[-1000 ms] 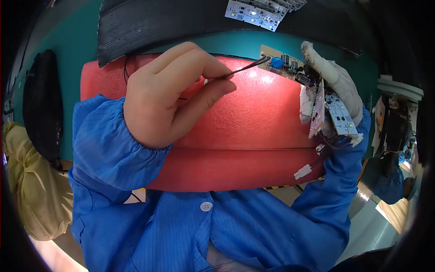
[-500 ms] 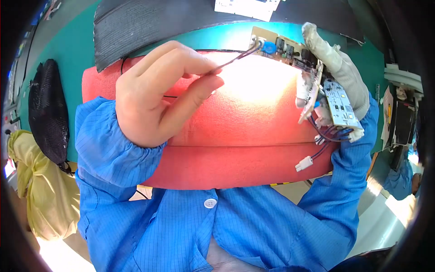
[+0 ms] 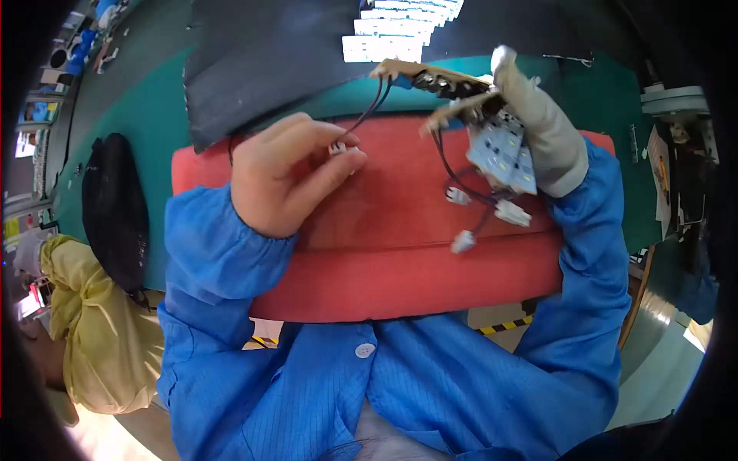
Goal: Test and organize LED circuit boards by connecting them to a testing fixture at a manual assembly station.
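Note:
My left hand [image 3: 280, 178] is bare and pinches a white plug [image 3: 337, 147] between thumb and fingertips. Dark wires [image 3: 374, 107] run from that plug up to a brown circuit board [image 3: 396, 67] with black components. In a pale glove, my right hand [image 3: 550, 146] grips a bunch of boards: this one, a second brown board [image 3: 461, 110] and a white board with small square chips [image 3: 503, 157]. Below the bunch, more white plugs [image 3: 513, 213] dangle on dark wires over the red pad [image 3: 400, 284]. The gloved fingers are partly hidden behind the boards.
Beyond the pad, a black sheet [image 3: 261, 69] lies on the green tabletop [image 3: 169, 115], bearing a row of bright white boards [image 3: 382, 50]. A black mesh bag [image 3: 115, 211] lies at left, beside a person's yellow sleeve [image 3: 100, 323]. Papers [image 3: 657, 177] are at the right edge.
The bunch of boards has tilted and shifted left, closer to my left hand. The stretched wires now rise more steeply. The view has shifted, showing more white boards at the back.

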`<state>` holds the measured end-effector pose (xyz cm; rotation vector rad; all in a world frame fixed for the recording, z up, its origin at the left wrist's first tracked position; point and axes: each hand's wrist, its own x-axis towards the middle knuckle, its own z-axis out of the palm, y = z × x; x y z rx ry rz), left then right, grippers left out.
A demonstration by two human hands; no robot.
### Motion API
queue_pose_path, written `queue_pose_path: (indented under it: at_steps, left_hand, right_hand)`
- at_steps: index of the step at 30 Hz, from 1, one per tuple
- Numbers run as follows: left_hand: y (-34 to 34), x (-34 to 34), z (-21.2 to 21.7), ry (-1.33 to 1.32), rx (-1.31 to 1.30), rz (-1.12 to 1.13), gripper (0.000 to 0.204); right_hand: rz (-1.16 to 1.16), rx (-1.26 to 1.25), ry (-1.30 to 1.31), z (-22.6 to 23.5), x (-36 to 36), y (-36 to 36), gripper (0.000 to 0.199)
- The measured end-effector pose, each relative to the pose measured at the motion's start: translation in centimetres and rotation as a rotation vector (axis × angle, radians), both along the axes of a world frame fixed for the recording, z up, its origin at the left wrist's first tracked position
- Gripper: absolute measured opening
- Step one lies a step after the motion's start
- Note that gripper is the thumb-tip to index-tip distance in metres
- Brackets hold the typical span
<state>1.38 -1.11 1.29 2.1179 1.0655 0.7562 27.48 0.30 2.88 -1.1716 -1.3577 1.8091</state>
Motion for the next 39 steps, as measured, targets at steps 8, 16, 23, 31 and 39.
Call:
queue_pose_path:
  at_steps: [8,16,23,31,39]
  left_hand:
    - [4.4,-3.0,-1.5,-0.882,-0.317,0.186,0.014]
    - [4.4,-2.2,-2.3,-0.655,-0.074,0.303,0.015]
    - [0.1,2.6,-0.1,-0.274,-0.173,-0.037,0.013]
    - [0.9,0.4,-0.4,-0.628,-0.293,0.063,0.014]
    - [0.6,-0.1,-0.9,-0.611,-0.336,0.042,0.010]
  right_hand:
    - [-0.147,-0.099,0.318,-0.8,-1.2,0.1,0.060]
    - [-0.191,0.165,0.133,0.0,-1.9,-0.5,0.038]
    - [-0.207,0.223,0.079,1.3,-3.4,-1.8,0.041]
    - [-0.110,-0.046,-0.009,1.5,-2.9,-1.6,0.063]
    - [-0.064,0.191,-0.123,2.3,-1.7,-1.4,0.066]
